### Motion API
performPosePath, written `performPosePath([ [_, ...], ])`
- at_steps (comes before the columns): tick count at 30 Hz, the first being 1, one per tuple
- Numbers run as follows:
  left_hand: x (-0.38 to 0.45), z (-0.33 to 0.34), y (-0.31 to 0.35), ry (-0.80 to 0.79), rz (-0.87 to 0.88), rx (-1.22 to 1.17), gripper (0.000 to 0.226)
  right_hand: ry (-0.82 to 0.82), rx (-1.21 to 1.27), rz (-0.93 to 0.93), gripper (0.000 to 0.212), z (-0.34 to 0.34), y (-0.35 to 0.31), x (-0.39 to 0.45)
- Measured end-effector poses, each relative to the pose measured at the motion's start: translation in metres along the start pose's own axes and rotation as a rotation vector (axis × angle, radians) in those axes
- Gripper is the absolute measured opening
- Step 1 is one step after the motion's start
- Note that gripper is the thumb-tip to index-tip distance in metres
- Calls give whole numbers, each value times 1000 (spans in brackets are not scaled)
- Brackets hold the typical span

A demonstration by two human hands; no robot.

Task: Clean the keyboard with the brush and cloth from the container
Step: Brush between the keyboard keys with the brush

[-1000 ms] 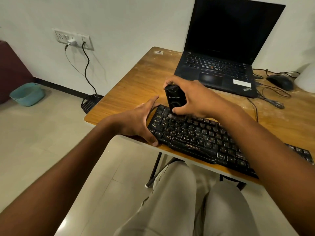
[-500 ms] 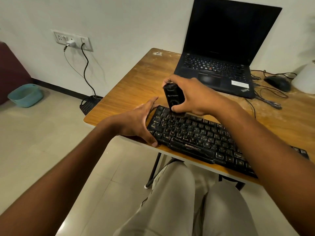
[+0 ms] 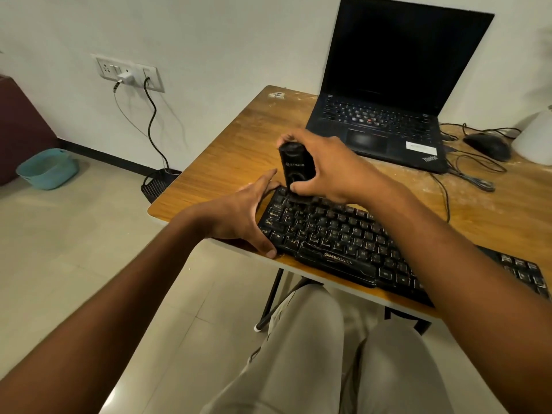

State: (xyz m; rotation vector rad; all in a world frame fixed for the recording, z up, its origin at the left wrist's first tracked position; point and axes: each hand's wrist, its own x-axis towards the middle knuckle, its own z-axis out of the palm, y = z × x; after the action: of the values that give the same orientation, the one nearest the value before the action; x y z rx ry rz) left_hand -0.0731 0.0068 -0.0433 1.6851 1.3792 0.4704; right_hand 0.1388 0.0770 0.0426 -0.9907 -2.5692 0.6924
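A black keyboard (image 3: 343, 237) lies along the front edge of the wooden table (image 3: 227, 156). My right hand (image 3: 325, 168) grips a black brush (image 3: 294, 165) and holds it upright on the keyboard's top-left keys, so the bristles are hidden against them. Straight fingers of my left hand (image 3: 242, 213) rest against the keyboard's left end, thumb at the front corner. No cloth or container shows on the table.
An open black laptop (image 3: 388, 94) stands at the back of the table, with a black mouse (image 3: 488, 146) and loose cables to its right. A white object sits at the far right edge. On the floor left lies a teal basin (image 3: 47, 168); plugs hang from a wall socket.
The brush in my right hand has moved slightly toward the keyboard's top-left corner. My left hand stays in place on the keyboard's left end.
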Motion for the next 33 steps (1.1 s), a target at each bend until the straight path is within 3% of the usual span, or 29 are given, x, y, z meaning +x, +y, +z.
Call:
performPosePath([
  [4, -1, 1, 4, -3, 25, -22, 149, 118, 204, -30, 66, 24, -6, 6],
  [12, -1, -1, -1, -7, -25, 30, 168, -82, -28, 59, 71, -12, 18, -15],
  [18, -1, -1, 0, -9, -29, 44, 168, 141, 182, 25, 66, 9, 14, -9],
  [25, 0, -2, -1, -13, -34, 66, 168, -74, -55, 97, 73, -18, 29, -23],
  [30, 0, -2, -1, -9, -39, 62, 167, 123, 139, 81, 72, 0, 14, -14],
  [33, -1, -2, -1, -6, -43, 70, 166, 139, 200, 52, 68, 19, 13, -13],
])
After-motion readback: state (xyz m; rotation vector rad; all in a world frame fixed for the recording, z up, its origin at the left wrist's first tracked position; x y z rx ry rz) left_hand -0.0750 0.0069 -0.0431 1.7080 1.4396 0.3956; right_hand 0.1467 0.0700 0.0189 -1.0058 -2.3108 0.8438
